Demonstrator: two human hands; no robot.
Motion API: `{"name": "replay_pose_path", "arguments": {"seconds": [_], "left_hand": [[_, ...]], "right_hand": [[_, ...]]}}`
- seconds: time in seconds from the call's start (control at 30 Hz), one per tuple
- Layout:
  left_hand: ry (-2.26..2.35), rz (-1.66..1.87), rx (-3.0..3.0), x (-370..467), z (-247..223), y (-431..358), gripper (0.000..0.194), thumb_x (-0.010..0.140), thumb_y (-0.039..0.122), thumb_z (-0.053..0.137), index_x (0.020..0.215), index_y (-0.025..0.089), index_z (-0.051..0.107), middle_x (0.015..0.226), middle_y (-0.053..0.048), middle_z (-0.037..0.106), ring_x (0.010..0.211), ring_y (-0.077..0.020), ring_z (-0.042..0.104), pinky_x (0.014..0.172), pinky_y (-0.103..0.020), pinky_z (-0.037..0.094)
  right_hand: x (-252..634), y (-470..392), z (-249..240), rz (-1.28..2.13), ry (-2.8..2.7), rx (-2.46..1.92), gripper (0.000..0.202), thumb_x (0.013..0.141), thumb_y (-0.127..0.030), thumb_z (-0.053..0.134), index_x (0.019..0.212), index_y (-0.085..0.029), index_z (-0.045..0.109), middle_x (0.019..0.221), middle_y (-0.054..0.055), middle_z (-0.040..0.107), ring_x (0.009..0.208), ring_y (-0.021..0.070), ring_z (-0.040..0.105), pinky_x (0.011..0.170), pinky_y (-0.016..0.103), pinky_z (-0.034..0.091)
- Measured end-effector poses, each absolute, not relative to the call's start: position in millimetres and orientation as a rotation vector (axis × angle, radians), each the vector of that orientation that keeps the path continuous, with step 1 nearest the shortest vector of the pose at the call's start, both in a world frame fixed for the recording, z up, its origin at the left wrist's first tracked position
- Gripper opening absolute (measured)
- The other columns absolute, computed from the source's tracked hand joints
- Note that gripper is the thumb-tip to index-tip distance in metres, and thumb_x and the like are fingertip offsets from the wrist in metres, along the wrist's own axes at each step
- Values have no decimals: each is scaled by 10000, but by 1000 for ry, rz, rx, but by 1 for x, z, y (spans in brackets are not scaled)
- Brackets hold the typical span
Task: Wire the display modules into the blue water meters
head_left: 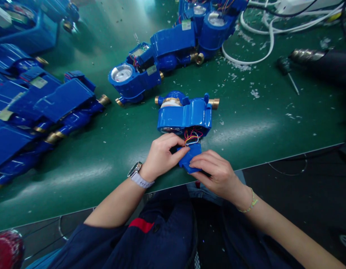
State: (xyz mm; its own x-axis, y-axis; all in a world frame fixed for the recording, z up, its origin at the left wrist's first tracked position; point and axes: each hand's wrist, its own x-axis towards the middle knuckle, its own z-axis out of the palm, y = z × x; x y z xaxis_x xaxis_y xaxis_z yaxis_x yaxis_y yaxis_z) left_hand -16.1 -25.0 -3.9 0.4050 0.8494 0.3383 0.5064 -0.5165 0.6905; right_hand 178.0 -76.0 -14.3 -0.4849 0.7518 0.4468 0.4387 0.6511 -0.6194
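A blue water meter [187, 115] with brass pipe ends lies on its side near the front edge of the table. Red, yellow and white wires [193, 135] run from its housing to a small blue plastic cover [192, 155]. My left hand [165, 154] pinches the cover's upper left edge beside the wires. Its lower right side is gripped between the thumb and fingers of my right hand [215, 170]. Parts of the cover are hidden under my fingers.
On the green table [128, 149], several blue meters [55, 97] crowd the left, and others [173, 45] stand at the back. To the right are a small screwdriver [289, 74], a dark power tool [324, 61], white cables [269, 41] and plastic scraps.
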Motion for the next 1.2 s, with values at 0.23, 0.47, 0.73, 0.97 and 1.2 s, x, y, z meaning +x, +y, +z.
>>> {"name": "replay_pose_path", "arguments": {"seconds": [0.23,0.47,0.73,0.97,1.2], "left_hand": [[1252,924,1986,-15,-3,-26,123,841,235,632,738,169,637,688,10,683,616,-113,599,601,-228,465],[1265,887,1679,-16,-7,-23,192,813,314,653,701,161,623,625,6,638,551,-101,537,520,-214,423],[1149,840,1429,-21,-9,-13,217,804,350,671,716,152,668,702,-30,712,607,-115,609,594,-231,493],[1145,674,1622,-29,-1,-14,272,786,382,700,909,141,666,781,-30,688,640,-114,588,578,-220,474],[1094,331,1679,-34,6,-14,288,803,381,671,945,132,638,684,21,582,578,-95,484,553,-216,401]], "right_hand": [[177,-76,-12,511,-2166,-910,50,891,-177,594,899,-164,641,872,63,677,811,188,597,727,343,499],[176,-76,-12,442,-2181,-910,58,892,-174,589,905,-162,645,866,71,674,799,194,586,715,339,499],[177,-78,-15,437,-2165,-912,45,889,-160,601,923,-151,628,879,76,676,813,196,592,725,344,511],[174,-81,-18,482,-2135,-936,45,889,-154,600,920,-144,632,902,82,683,844,195,603,753,350,519],[177,-81,-17,547,-2053,-886,196,882,-279,645,1032,-154,633,1011,95,679,924,212,619,809,386,520]]}}
